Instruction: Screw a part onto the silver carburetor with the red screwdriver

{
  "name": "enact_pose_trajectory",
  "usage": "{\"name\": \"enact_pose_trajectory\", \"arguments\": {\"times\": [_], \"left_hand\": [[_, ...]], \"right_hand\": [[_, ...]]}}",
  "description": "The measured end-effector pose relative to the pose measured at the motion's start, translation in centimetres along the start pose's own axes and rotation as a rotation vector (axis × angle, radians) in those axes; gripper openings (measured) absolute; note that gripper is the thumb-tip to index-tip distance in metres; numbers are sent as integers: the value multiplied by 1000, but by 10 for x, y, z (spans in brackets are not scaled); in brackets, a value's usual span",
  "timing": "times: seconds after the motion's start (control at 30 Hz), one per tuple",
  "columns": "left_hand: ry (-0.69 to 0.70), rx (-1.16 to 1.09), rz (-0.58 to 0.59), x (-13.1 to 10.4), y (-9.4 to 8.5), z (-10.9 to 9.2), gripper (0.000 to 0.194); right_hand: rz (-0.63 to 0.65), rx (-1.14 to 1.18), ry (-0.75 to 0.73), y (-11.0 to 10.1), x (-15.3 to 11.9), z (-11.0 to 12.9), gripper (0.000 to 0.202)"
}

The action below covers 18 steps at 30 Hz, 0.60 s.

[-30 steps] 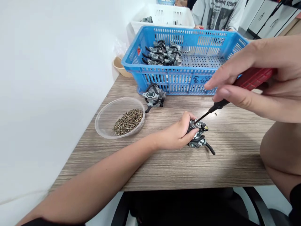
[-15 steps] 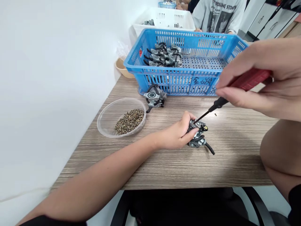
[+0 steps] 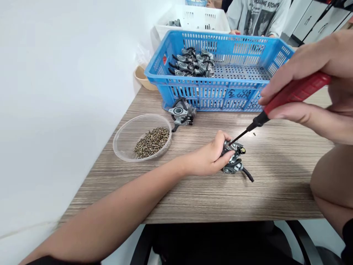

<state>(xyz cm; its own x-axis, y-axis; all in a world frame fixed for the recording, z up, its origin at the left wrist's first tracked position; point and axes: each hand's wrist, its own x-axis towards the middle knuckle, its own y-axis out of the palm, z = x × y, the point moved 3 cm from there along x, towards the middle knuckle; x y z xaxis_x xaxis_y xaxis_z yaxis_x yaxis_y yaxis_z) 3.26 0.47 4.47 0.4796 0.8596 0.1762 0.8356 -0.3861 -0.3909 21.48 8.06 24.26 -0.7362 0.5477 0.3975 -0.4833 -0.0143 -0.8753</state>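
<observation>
My left hand is closed around a small metal carburetor, pressing it to the wooden table. A black hose sticks out of its lower right side, and part of its body is hidden under my fingers. In my right hand is a red-handled screwdriver, gripped between thumb and fingers. It slants down to the left, and its tip meets the top of the carburetor beside my left fingers. One loose screw lies on the table to the right of the carburetor.
A clear round tub of small screws stands left of my hand. Another carburetor rests before a blue crate containing several more. Behind are a tan bowl, a white crate and a person in a grey shirt.
My right hand has shifted slightly and its fingers have moved on the screwdriver handle, showing more of the red. The tip stays on the carburetor, which my left hand still holds.
</observation>
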Motion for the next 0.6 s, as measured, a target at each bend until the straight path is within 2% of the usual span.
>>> {"name": "enact_pose_trajectory", "arguments": {"times": [0.07, 0.13, 0.2, 0.3, 0.4, 0.47, 0.6], "left_hand": [[0, 4, 0, 0, 0, 0, 27], [-3, 14, -3, 0, 1, 1, 27], [-2, 27, -15, 0, 1, 1, 27], [-4, 23, -15, 0, 1, 1, 28], [-17, 21, 2, 0, 2, 2, 30], [-20, 37, -1, 0, 2, 2, 30], [-23, 53, -12, 0, 2, 4, 31]], "right_hand": [[57, -116, -85, 9, 3, 9, 35], [16, -205, -117, 14, 6, 12, 40], [-12, -251, -131, 14, 8, 10, 34], [74, -172, -196, 8, 7, 0, 22], [190, -64, -281, 3, 4, -7, 18], [179, -60, -256, 2, 3, -7, 14], [35, -59, -113, 6, 5, 1, 10]]}}
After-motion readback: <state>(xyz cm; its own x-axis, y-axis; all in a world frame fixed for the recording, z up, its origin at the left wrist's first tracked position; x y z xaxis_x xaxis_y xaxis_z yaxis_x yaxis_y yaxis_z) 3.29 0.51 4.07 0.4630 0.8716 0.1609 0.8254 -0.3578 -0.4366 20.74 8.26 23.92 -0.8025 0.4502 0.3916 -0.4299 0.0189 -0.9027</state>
